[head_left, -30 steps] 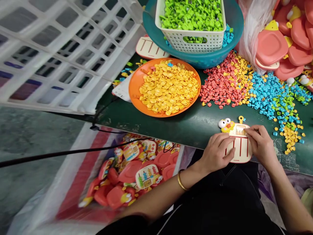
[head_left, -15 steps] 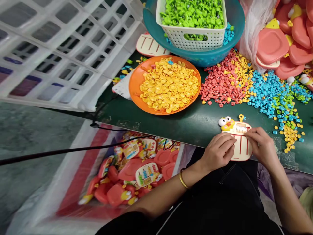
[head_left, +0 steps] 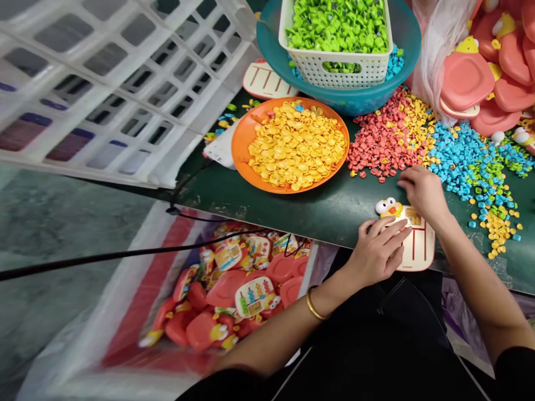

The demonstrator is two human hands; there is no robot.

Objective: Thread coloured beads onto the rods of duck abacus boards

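Observation:
A cream toy board (head_left: 423, 250) with red slots and a big-eyed yellow duck head (head_left: 389, 208) lies at the table's front edge. My left hand (head_left: 378, 248) rests over its left side, fingers spread and lightly bent; the thumb is partly hidden. Beyond the board, my right hand (head_left: 424, 192) reaches to the near edge of a heap of small red pieces (head_left: 380, 142). Its fingers are bent and drawn together, and whatever is at the fingertips is too small to make out. The right wrist covers the board's upper right corner.
An orange plate (head_left: 239, 161) of yellow discs stands left of the red heap. Behind it, a teal basin (head_left: 267, 42) carries a white basket (head_left: 346, 78) of green pieces. Blue pieces (head_left: 451, 156) spread to the right. A box of finished-looking toys (head_left: 254, 298) sits below left, beside black cables (head_left: 125, 257).
My right hand has left the board and moved up and away to the red pieces. The left hand's fingers have spread out on the board. The view has shifted slightly.

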